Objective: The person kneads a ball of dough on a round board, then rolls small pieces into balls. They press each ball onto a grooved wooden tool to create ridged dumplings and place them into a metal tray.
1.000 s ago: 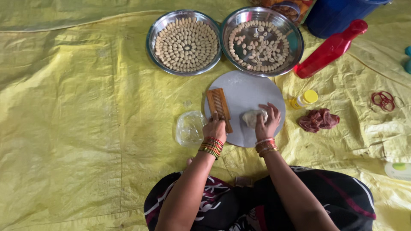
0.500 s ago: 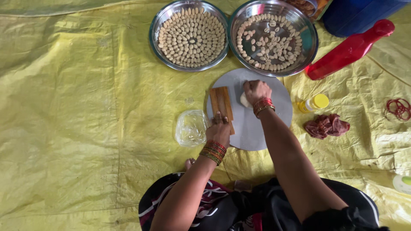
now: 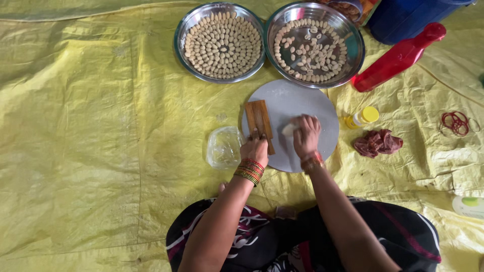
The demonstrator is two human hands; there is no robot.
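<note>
Yellow plastic sheet [image 3: 91, 151] spread over the floor, filling the view. Blue container [image 3: 403, 17] at 1 o'clock, cut by the top edge. 2 round steel trays at 12 o'clock, rims touching: left tray [image 3: 181, 30] packed with ridged dough pieces in rings, right tray [image 3: 353, 35] holding looser, scattered pieces. Round grey board [image 3: 302, 98] at centre, just below the trays. Red bottle [image 3: 398, 58] lying tilted at 2 o'clock of the board. Wooden ridged comb [image 3: 259, 121] flat on the board's 9 o'clock edge. Clear plastic tub [image 3: 223, 147] just beside the board at 8 o'clock. Crumpled dark red cloth [image 3: 378, 142] at 4 o'clock of the board. Red rubber bands [image 3: 456, 123] well apart at 3 o'clock. Small yellow-capped bottle [image 3: 364, 117] just beside the board at 3 o'clock.

Left hand [image 3: 254, 148] resting fingertips on the comb's lower end, pinning it; bangles on the wrist. Right hand [image 3: 306, 136] curled closed over a lump of white dough [image 3: 289, 130] on the board, at 3 o'clock of the comb.
</note>
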